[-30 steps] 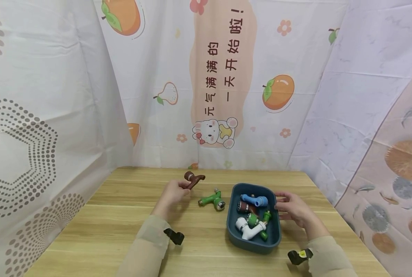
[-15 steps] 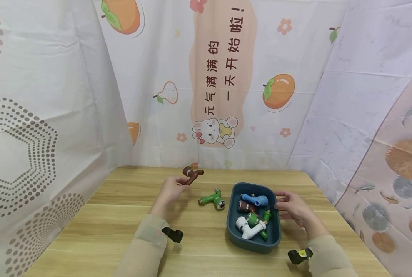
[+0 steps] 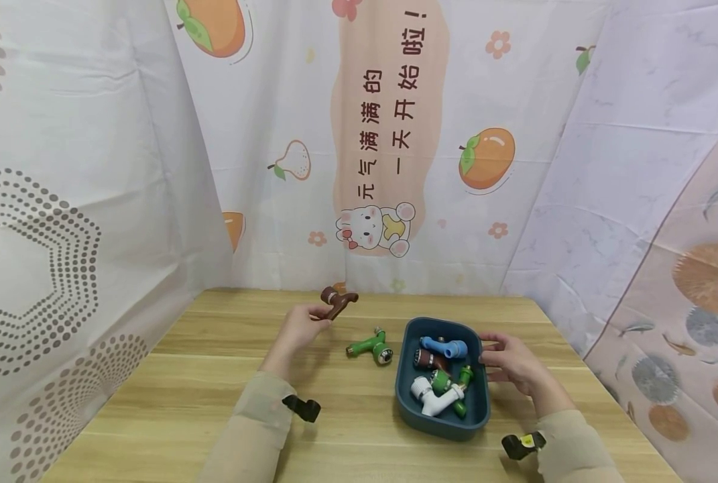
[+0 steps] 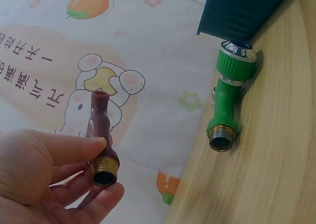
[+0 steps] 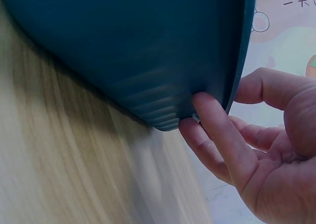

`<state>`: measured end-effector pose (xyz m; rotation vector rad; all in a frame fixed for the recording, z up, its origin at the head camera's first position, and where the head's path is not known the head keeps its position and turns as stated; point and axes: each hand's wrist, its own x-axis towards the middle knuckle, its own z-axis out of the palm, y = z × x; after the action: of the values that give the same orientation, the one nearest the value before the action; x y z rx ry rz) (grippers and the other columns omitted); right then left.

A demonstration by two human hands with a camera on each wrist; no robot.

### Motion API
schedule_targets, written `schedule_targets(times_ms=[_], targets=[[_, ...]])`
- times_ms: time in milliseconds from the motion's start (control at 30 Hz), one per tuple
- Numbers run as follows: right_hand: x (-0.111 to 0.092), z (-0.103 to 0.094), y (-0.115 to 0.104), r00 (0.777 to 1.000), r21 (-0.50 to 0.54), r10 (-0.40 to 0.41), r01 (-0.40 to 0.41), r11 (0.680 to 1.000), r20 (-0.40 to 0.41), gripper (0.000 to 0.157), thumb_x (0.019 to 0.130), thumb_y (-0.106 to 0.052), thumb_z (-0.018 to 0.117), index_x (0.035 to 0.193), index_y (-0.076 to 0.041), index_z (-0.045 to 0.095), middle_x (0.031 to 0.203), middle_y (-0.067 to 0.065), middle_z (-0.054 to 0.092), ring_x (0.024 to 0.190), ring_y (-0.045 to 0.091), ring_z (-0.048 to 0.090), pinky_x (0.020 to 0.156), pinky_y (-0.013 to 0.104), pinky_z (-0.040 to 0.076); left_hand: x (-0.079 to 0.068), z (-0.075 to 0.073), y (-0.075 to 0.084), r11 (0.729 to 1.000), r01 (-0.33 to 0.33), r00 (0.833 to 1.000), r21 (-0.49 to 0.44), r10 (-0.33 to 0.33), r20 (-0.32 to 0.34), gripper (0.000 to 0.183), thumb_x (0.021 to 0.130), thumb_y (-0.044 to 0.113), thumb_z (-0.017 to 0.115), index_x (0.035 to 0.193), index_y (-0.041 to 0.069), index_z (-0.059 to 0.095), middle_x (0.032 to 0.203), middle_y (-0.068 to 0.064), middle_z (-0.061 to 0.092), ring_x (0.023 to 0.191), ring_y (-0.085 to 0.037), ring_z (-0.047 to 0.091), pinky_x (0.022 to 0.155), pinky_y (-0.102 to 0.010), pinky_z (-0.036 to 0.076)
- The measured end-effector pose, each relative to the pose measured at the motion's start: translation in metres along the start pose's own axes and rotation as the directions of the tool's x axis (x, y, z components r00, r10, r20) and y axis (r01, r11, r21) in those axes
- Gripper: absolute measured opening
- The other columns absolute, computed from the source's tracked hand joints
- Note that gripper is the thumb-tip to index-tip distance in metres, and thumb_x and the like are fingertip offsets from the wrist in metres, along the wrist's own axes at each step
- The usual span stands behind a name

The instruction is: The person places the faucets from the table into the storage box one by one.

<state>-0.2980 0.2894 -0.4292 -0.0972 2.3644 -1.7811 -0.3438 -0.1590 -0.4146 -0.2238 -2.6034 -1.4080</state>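
Note:
My left hand holds a brown plastic tap between thumb and fingers, raised at the far side of the table. In the left wrist view, the brass threaded end of the brown tap faces the camera, with the thumb across its body. A green tap lies on the table between that hand and a dark blue bin. My right hand grips the bin's right side. Seen from the right wrist, fingertips press on the bin's outer wall and the thumb meets its rim.
Inside the bin are a blue tap, a brown tap, a white tap and green tap parts. A printed curtain hangs along the back edge of the wooden table.
My left hand has lifted the brown tap slightly up and away. The right hand stays at the bin, and the bin and the green tap on the table have not moved.

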Motion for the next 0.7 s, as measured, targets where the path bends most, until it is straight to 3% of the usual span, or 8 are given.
schedule_targets(times_ms=[700], targets=[[0.002, -0.001, 0.003, 1.000, 0.003, 0.007, -0.007, 1.000, 0.004, 0.061, 0.097, 0.001, 0.058, 0.151, 0.011, 0.030, 0.130, 0.036, 0.049, 0.101, 0.032, 0.066, 0.078, 0.050, 0.060, -0.002, 0.018, 0.015, 0.997, -0.076, 0.996, 0.034, 0.074, 0.053, 0.019, 0.092, 0.008, 0.076, 0.110, 0.011, 0.079, 0.103, -0.003, 0.073, 0.095, -0.022, 0.067, 0.075, -0.037, 0.054]])
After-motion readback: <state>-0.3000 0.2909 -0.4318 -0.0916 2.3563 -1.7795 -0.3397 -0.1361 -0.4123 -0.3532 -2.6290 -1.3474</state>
